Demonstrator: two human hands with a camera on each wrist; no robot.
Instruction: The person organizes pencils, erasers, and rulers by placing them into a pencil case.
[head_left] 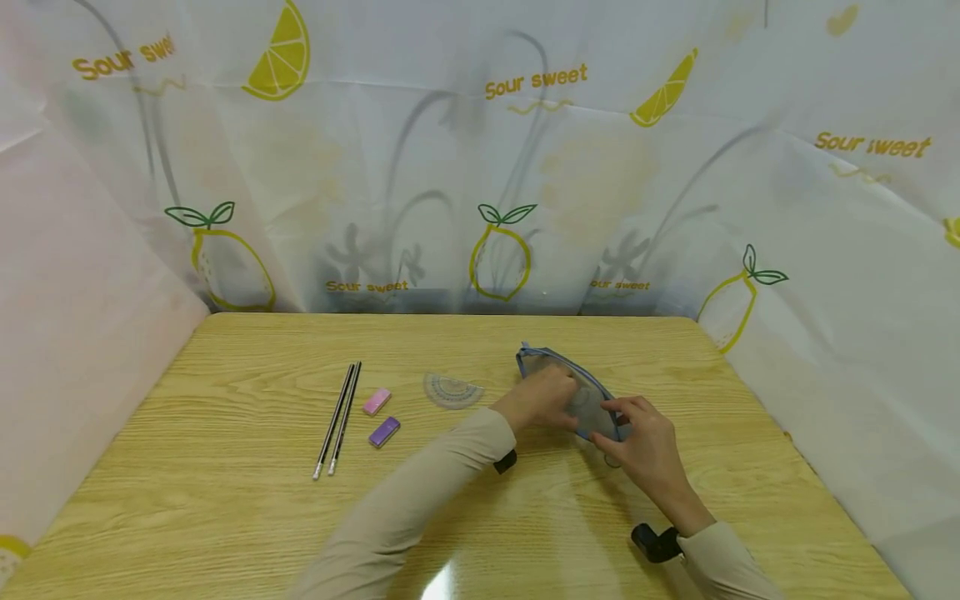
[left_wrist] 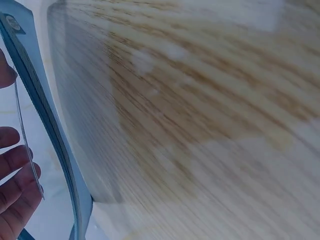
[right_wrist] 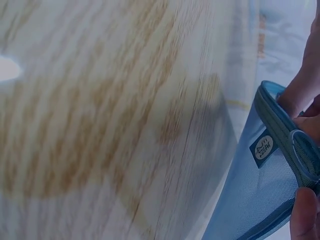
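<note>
A blue mesh zipper pouch (head_left: 594, 410) is held above the right part of the table, its mouth parted. My left hand (head_left: 542, 398) reaches into the mouth. Between its thumb and fingers is a thin clear plastic piece (left_wrist: 21, 117), seen edge-on in the left wrist view; its kind cannot be told. With thumb and fingers, my right hand (head_left: 647, 442) pinches the pouch's zipper edge at the right end. A label (right_wrist: 263, 148) and a metal ring (right_wrist: 301, 156) show on the pouch in the right wrist view.
On the wooden table (head_left: 225, 450), left of the hands, lie two dark pencils (head_left: 340, 417), a pink eraser (head_left: 377, 401), a purple eraser (head_left: 385, 432) and a clear protractor (head_left: 452, 391). A lemon-printed curtain (head_left: 420, 167) stands behind the table and along its sides.
</note>
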